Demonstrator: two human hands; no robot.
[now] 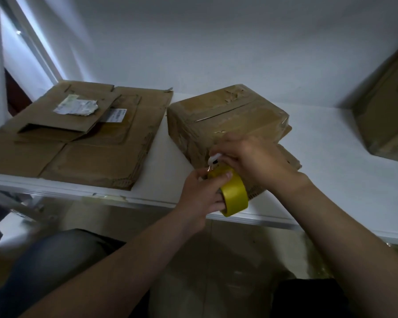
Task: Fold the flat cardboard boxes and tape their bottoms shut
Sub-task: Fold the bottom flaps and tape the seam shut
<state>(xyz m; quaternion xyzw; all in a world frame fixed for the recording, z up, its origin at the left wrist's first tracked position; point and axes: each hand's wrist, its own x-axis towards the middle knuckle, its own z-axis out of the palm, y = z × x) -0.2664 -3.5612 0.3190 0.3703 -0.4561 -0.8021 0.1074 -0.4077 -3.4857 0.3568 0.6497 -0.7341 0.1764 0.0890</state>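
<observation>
Taping is the step now. Low in the middle, the left hand point(201, 193) grips the yellow tape roll point(236, 195) by the folded box point(228, 115). The right hand point(255, 157) pinches a small white tool point(213, 160). Next, I think, the tape needs a careful cut.

Counting two built-up boxes sitting on the white table point(319, 157) right now: the middle box point(228, 125) and the right box point(386, 115). Flat cardboard is stacking up on the left, and I'm seeing at least two there, a big flat sheet point(90, 161) and a smaller flat sheet point(62, 120); the exact number is hard to call. One more flat piece point(287, 157) is peeking out under the middle box. Also showing: one yellow tape roll point(236, 195), one small white tool point(213, 160), two paper labels point(76, 107) point(116, 115), and two hands, the left hand point(202, 193) and the right hand point(253, 157).
</observation>
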